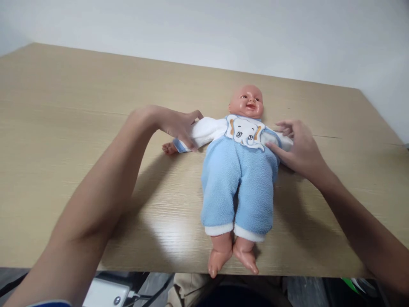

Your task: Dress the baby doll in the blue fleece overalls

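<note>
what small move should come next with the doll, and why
Probably slide the bald plastic doll in fluffy light-blue trousers slightly away from the person: its bare feet reach the near edge of the light wood-grain table, and the left hand and right hand are already at its white sleeves.

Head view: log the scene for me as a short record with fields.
doll: face up, feet at the table's near edge
outfit: blue trousers, animal-face patch
left hand: fingers either side of one white sleeve, firmness unclear
right hand: at the other sleeve, blurred
white box: below table edge, lower left
</note>
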### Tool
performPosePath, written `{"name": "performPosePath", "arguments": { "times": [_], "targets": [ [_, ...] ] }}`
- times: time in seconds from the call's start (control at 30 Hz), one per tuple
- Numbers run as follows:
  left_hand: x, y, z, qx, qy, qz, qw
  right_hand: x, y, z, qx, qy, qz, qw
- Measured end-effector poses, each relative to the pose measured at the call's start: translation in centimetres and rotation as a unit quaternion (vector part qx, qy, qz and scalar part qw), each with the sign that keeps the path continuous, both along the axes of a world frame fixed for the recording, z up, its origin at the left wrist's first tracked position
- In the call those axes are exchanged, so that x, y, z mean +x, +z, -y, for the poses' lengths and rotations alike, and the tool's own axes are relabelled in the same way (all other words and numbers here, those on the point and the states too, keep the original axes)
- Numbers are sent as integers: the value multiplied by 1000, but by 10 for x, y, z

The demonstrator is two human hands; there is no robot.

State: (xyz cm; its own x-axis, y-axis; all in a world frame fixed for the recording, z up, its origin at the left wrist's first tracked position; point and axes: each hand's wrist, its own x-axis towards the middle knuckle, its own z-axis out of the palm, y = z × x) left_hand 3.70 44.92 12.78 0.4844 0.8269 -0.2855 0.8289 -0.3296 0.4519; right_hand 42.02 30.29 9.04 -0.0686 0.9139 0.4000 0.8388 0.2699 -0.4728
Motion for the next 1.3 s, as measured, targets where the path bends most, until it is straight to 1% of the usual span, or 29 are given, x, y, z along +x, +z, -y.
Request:
{"name": "performPosePath", "arguments": {
  "times": [0.07, 0.1, 0.17, 0.2, 0.27, 0.33, 0.4, 0.47, 0.5, 0.53, 0.6, 0.67, 0.73, 0.83, 0.93, 1.0, 1.1, 1.2, 1.23, 1.27, 1.3],
  "targets": [
    [-2, 5, -2, -32, -50, -10, 998, 26, -9, 23, 9, -10, 27, 1000],
    [-1, 11, -1, -23, -72, 15, 997, 39, -14, 34, 4, -14, 37, 999],
    [9, 24, 5, 45, -99, 102, 989, 62, -25, 52, -16, -15, 41, 999],
    [18, 30, 10, 80, -101, 142, 981, 70, -31, 58, -30, -18, 33, 999],
    [43, 35, 21, 142, -91, 207, 964, 82, -40, 65, -52, -25, 6, 998],
    [78, 30, 32, 185, -93, 246, 947, 88, -46, 66, -62, -32, -29, 997],
    [117, 15, 40, 223, -125, 250, 934, 90, -48, 63, -69, -34, -63, 995],
    [153, -2, 44, 259, -156, 219, 928, 92, -47, 58, -66, -45, -91, 993],
    [167, -10, 45, 264, -173, 186, 930, 92, -46, 55, -54, -55, -104, 992],
    [178, -16, 45, 257, -187, 155, 935, 93, -44, 52, -37, -64, -118, 990],
    [192, -23, 44, 250, -192, 116, 942, 92, -41, 47, 0, -69, -148, 987],
    [194, -26, 44, 247, -192, 125, 941, 89, -37, 40, 22, -40, -186, 981],
    [190, -28, 44, 246, -204, 170, 932, 85, -34, 30, 31, 0, -231, 972],
    [184, -31, 46, 259, -233, 238, 907, 73, -32, 7, 34, 41, -304, 951],
    [180, -33, 51, 303, -247, 274, 879, 54, -32, -19, 46, 61, -369, 926],
    [179, -34, 54, 338, -253, 297, 856, 37, -32, -33, 49, 70, -393, 915],
    [176, -36, 56, 400, -253, 354, 807, 12, -33, -46, 52, 95, -389, 915],
    [172, -41, 55, 467, -238, 389, 757, -5, -39, -47, 48, 122, -362, 923],
    [171, -43, 55, 481, -233, 390, 750, -8, -41, -46, 44, 126, -352, 926],
    [170, -44, 55, 487, -226, 386, 750, -9, -43, -44, 41, 128, -342, 930],
    [169, -44, 57, 483, -217, 376, 761, -10, -44, -41, 40, 128, -328, 935]
  ]
}}
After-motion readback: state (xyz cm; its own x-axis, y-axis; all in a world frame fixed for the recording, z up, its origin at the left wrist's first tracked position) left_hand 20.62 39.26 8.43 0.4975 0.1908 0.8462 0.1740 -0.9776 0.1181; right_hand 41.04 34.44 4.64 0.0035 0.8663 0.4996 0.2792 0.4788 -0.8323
